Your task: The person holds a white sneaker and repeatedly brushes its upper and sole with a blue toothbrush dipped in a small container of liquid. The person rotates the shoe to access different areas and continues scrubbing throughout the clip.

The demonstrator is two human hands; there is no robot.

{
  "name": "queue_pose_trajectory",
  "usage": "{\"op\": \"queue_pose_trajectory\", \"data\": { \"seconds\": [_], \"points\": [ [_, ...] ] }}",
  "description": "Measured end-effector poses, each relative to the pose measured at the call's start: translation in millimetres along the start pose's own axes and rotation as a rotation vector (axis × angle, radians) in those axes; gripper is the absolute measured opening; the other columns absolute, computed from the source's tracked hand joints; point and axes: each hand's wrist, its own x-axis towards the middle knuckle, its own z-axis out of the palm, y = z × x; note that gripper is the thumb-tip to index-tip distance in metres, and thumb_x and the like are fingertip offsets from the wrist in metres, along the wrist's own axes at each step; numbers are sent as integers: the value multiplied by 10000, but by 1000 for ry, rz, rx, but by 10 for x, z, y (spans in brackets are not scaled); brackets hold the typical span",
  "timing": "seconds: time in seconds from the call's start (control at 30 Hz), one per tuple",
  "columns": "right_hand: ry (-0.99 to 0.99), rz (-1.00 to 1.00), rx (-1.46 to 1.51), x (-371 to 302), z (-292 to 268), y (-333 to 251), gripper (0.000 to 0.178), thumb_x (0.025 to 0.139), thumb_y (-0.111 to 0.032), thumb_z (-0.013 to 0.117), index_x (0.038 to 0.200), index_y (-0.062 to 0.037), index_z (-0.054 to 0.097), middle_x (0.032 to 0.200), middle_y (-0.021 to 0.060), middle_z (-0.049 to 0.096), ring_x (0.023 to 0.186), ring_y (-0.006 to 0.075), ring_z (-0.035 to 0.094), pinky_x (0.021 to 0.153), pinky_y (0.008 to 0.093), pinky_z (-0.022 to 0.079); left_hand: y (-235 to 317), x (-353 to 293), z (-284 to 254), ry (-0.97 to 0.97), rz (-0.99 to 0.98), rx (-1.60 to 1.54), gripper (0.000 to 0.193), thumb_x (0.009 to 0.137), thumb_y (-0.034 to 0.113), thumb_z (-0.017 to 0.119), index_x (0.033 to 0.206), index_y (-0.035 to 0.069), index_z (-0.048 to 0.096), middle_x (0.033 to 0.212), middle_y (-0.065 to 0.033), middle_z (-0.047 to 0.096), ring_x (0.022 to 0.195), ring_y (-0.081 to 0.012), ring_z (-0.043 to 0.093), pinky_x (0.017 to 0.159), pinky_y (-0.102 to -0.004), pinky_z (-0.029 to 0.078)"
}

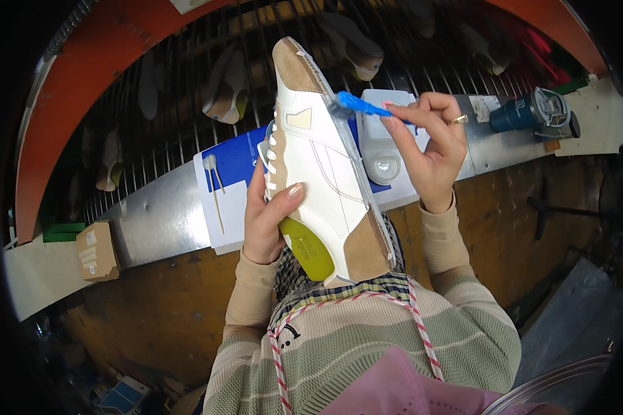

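Observation:
A white and tan shoe upper (332, 162) on a yellow-green shoe last (308, 250) is held up in the middle, its toe away from me and its bottom edge turned right. My left hand (268, 211) grips it from the lace side, thumb across the white panel. Between the fingertips of my right hand (432, 142) is a small brush with a blue handle (363, 105). Its dark bristles meet the shoe's lower edge near the toe. Beyond the right hand sits a white plastic container (381, 135), partly hidden by the shoe and hand.
Several shoe uppers, one (228, 90) at upper left, lie on a dark slatted rack beyond the metal ledge (163, 211). Cotton-tipped sticks (213, 181) rest on white and blue sheets. A brown cardboard box (97, 252) stands at left, a teal tumbler (522, 114) at right.

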Motion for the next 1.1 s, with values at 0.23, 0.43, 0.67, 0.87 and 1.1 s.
{"op": "queue_pose_trajectory", "data": {
  "seconds": [0.23,0.43,0.67,0.87,1.1],
  "points": [
    [-15,-236,-76,367,11,131,224,723,-41,839,934,-29,767,933,63,515,704,115,498,575,235,385,20,-30,-9,-7,5,29,777,855,96,653,1522,-12,269,1364,-182,551,1191,-251,605,998,-345,495],
    [-185,-200,-28,355,-188,67,201,713,-49,840,902,-34,773,869,41,509,641,94,471,534,227,365,18,-19,-64,9,23,-14,750,867,115,640,1516,-8,285,1357,-182,554,1182,-244,606,992,-339,494],
    [-321,50,168,76,-347,-3,211,704,-46,837,904,-28,772,861,32,487,701,107,482,604,238,390,10,32,-143,7,23,-50,727,896,155,619,1520,8,275,1355,-185,554,1177,-251,611,992,-347,502],
    [-276,624,433,-308,-410,-261,127,782,-6,788,904,16,758,889,24,561,843,113,518,706,254,418,10,100,-164,8,28,-130,664,934,185,589,1502,11,292,1334,-189,561,1159,-259,624,983,-357,516],
    [-175,303,89,-407,-262,-307,199,761,-18,802,958,-10,772,917,35,523,788,97,505,631,219,403,-6,80,-173,25,32,-106,630,945,182,575,1488,9,307,1326,-195,565,1153,-260,630,969,-351,526]
  ]
}}
